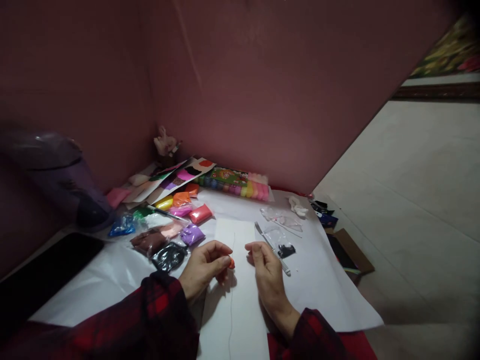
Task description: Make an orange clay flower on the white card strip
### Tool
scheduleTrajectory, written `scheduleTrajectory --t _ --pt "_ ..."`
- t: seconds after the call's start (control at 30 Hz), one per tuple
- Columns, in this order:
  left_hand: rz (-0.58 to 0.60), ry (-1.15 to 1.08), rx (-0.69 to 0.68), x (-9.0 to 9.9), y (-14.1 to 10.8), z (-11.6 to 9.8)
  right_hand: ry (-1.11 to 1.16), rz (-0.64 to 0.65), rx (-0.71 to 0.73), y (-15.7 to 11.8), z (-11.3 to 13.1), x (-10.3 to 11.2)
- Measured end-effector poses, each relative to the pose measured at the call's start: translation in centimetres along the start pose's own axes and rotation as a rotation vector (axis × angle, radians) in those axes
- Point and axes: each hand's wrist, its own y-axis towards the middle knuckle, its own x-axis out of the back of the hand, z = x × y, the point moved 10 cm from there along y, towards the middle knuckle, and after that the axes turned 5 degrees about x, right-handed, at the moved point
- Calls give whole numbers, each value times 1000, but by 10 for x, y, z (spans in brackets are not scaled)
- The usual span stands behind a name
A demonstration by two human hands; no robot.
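My left hand (206,267) pinches a small lump of orange modelling clay (231,263) between thumb and fingers, a little above a white paper strip (236,227). Along that strip runs a thin line (231,315); whether it is drawn or a thread I cannot tell. My right hand (268,275) hovers over the strip's right edge, its fingers loosely curled and slightly apart, with nothing visible in them. Just beyond it lies a metal fork (272,245), next to a clear bag with a black lump of clay (287,250).
Several packets of coloured clay, such as a purple packet (192,234) and a black packet (170,256), lie at left. Behind are painted sheets (185,175) and a clay set (236,184). A dark flat object (52,270) and a lilac container (67,185) stand left.
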Motion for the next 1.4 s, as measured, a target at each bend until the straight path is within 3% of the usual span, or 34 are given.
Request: scheduleTrajectory --t 0.23,0.67,1.23,1.4 --pt "13 24 -64 -3 -1 -6 35 62 69 1 11 -7" --pt "50 52 -54 -5 2 -4 -138 183 393 -8 54 -22" --pt "31 -14 -40 -3 2 -4 -88 209 361 -7 51 -23" --pt "31 -66 -59 -2 1 -6 -92 235 425 -12 62 -25"
